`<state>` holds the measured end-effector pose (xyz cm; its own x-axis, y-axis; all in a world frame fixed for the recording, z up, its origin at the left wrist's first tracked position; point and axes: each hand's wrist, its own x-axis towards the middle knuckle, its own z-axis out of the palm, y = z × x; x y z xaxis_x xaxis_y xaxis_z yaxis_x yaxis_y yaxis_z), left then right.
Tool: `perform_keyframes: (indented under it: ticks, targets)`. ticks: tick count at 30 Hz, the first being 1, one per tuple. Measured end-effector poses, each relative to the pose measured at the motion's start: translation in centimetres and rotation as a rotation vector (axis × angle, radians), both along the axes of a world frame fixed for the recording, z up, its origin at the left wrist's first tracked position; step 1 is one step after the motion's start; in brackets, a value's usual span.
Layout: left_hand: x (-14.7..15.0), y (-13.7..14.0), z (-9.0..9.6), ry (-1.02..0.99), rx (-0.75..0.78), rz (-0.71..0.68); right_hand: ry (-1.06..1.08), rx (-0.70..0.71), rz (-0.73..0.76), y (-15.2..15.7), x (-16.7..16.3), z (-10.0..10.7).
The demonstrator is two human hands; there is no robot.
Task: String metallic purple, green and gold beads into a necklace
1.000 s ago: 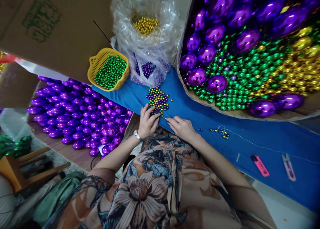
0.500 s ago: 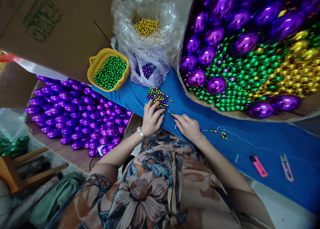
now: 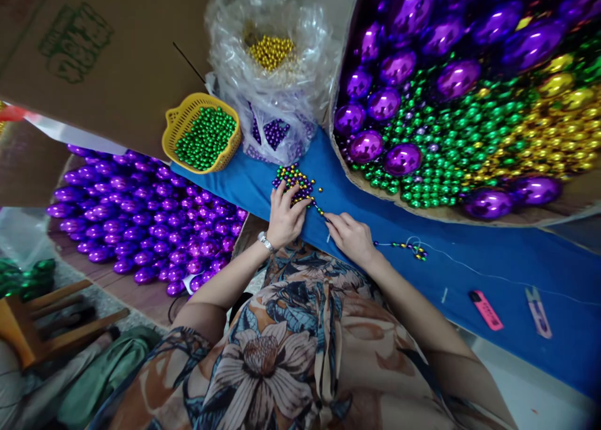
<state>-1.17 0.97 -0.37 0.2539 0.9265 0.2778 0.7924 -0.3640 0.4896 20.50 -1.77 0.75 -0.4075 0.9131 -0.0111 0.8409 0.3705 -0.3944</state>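
Note:
My left hand [image 3: 285,218], with a metal-banded watch [image 3: 266,241] on its wrist, has its fingers spread over a small pile of purple, green and gold beads [image 3: 292,174]. Its index fingertip touches the beads at the pile's near edge. My right hand [image 3: 353,239] pinches a thin beaded strand [image 3: 320,211] whose tip points toward the pile; whether a needle carries these beads is too small to tell. Past the right wrist, a beaded string [image 3: 407,247] with white thread lies on the blue cloth [image 3: 375,211].
A yellow basket [image 3: 169,143] of green beads and clear plastic bags [image 3: 230,73] of gold and purple beads stand behind. Cartons of shiny beads flank both sides, with large purple ones [image 3: 126,211] at left. A pink box cutter [image 3: 487,311] and thread snips [image 3: 538,311] lie right.
My left index finger and thumb have come closer to the beaded strand's tip over the pile. My right hand stays almost still. The whole view has shifted slightly.

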Motion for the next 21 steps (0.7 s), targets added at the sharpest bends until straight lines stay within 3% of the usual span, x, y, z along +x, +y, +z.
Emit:
perform_keyframes:
  ticks: [13, 21]
  targets:
    - [0.3, -0.4, 0.6, 0.035, 0.028, -0.102, -0.051, 0.026, 0.020, 0.5, -0.5, 0.1]
    - [-1.9, -1.2, 0.5, -0.042, 0.020, 0.054, 0.054, 0.052, 0.067, -0.1, -0.1, -0.2]
